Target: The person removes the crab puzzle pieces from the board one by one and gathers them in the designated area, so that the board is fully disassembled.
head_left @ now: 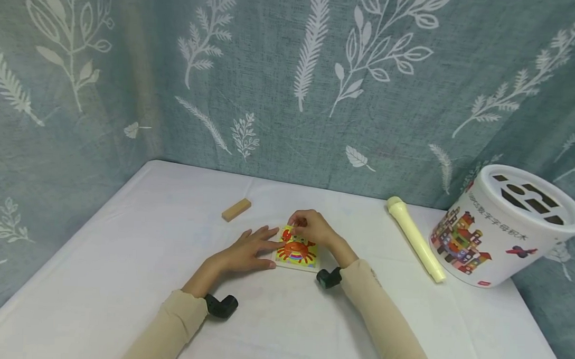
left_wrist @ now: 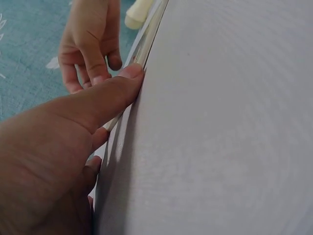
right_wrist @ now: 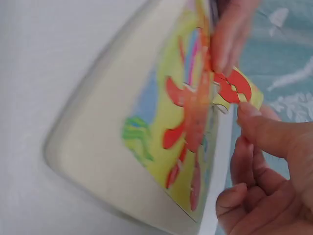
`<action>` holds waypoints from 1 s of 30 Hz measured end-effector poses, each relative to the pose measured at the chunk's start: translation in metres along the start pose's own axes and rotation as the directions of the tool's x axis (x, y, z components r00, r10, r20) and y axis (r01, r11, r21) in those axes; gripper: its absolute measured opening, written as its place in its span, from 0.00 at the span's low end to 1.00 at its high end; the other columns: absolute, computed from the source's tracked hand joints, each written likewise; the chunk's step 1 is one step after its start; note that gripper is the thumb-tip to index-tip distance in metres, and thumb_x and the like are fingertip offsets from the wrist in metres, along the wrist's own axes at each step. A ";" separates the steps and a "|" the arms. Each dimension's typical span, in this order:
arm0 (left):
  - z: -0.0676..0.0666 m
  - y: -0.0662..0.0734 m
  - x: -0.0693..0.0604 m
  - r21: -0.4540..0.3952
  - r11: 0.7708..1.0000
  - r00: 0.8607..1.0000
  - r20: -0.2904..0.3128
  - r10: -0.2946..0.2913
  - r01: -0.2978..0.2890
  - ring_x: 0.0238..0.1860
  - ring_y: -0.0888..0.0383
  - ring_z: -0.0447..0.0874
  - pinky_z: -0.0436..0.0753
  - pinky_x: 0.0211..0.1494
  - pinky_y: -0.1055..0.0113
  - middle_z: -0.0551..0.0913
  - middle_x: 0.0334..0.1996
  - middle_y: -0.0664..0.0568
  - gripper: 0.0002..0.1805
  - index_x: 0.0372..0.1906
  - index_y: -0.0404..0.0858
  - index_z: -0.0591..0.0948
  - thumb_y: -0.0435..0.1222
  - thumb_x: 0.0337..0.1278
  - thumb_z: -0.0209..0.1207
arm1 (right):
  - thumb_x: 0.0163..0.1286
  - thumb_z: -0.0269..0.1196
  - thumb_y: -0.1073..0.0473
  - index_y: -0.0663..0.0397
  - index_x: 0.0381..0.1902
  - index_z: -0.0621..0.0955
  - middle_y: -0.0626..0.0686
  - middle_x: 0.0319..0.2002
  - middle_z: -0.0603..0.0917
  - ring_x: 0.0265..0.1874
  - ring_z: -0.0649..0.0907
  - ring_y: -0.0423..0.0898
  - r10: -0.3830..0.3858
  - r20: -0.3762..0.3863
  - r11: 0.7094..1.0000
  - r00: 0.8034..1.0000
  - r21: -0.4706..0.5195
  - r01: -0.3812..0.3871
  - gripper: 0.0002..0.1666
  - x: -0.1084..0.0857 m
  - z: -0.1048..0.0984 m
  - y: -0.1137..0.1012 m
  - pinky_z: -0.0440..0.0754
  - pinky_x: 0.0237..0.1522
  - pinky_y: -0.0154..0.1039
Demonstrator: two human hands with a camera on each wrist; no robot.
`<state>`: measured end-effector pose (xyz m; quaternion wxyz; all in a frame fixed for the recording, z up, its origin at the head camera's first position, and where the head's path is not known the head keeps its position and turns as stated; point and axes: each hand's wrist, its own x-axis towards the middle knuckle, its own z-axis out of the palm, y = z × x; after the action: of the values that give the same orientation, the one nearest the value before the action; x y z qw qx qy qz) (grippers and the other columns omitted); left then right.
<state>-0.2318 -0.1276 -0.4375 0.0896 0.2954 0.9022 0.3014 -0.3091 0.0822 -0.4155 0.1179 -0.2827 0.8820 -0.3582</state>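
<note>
At the far left corner of the crab puzzle board (right_wrist: 100, 122), a loose piece with a red claw on yellow (right_wrist: 234, 89) is pinched between the thumb and finger of the right hand (head_left: 316, 229). Along the board's left side lies the left hand (head_left: 248, 253), fingers outstretched and apart, its thumb touching the near left corner. The board itself sits on a white cloth (head_left: 98, 278). Beyond it to the left lies a wooden block (head_left: 236, 210); well to its right, a pale yellow stick (head_left: 416, 242) and, farther right, a white bucket (head_left: 496, 246). Behind the board hangs a leaf-patterned curtain (head_left: 272, 84).
</note>
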 end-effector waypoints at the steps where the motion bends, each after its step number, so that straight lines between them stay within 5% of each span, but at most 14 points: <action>1: 0.000 0.000 0.001 0.000 1.000 1.000 0.002 0.000 0.000 0.72 0.39 0.43 0.41 0.66 0.34 0.57 0.70 0.41 0.28 0.62 0.43 0.72 0.46 0.55 0.59 | 0.63 0.60 0.65 0.58 0.37 0.81 0.54 0.31 0.81 0.28 0.74 0.41 0.006 -0.007 1.000 1.000 0.030 -0.005 0.05 0.000 -0.002 0.002 0.73 0.34 0.31; 8: 0.000 -0.001 0.003 0.009 1.000 1.000 0.006 -0.014 0.014 0.72 0.40 0.43 0.40 0.68 0.35 0.56 0.71 0.42 0.29 0.62 0.45 0.72 0.46 0.55 0.60 | 0.65 0.59 0.61 0.59 0.42 0.82 0.55 0.37 0.83 0.33 0.76 0.41 0.201 -0.075 0.961 0.977 0.210 -0.182 0.11 -0.012 -0.032 0.016 0.76 0.40 0.34; 15: -0.004 -0.002 0.001 0.024 0.999 1.000 -0.014 -0.022 0.022 0.72 0.39 0.43 0.41 0.68 0.36 0.56 0.70 0.41 0.29 0.62 0.44 0.72 0.45 0.54 0.60 | 0.63 0.61 0.61 0.61 0.43 0.83 0.54 0.40 0.85 0.36 0.76 0.41 0.361 -0.085 0.921 0.929 0.189 -0.341 0.12 -0.037 -0.064 0.043 0.73 0.41 0.34; 25: -0.002 -0.003 -0.002 0.001 1.000 1.000 -0.019 -0.012 0.012 0.71 0.37 0.44 0.41 0.67 0.35 0.56 0.70 0.39 0.29 0.61 0.42 0.72 0.45 0.54 0.60 | 0.61 0.61 0.67 0.66 0.36 0.84 0.55 0.32 0.84 0.31 0.75 0.40 0.270 -0.082 0.957 0.959 0.136 -0.257 0.08 -0.044 -0.057 0.067 0.73 0.34 0.30; 30: 0.000 -0.001 0.002 -0.002 1.000 1.000 -0.023 0.003 -0.003 0.72 0.38 0.44 0.41 0.67 0.36 0.57 0.70 0.40 0.29 0.61 0.42 0.72 0.45 0.53 0.61 | 0.61 0.61 0.67 0.65 0.35 0.84 0.56 0.31 0.84 0.30 0.75 0.41 0.296 -0.138 0.955 0.945 0.073 -0.288 0.07 -0.047 -0.053 0.066 0.72 0.33 0.31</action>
<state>-0.2336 -0.1274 -0.4384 0.0789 0.2932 0.9024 0.3058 -0.3203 0.1777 -0.4229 0.1114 -0.1185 0.9109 -0.3792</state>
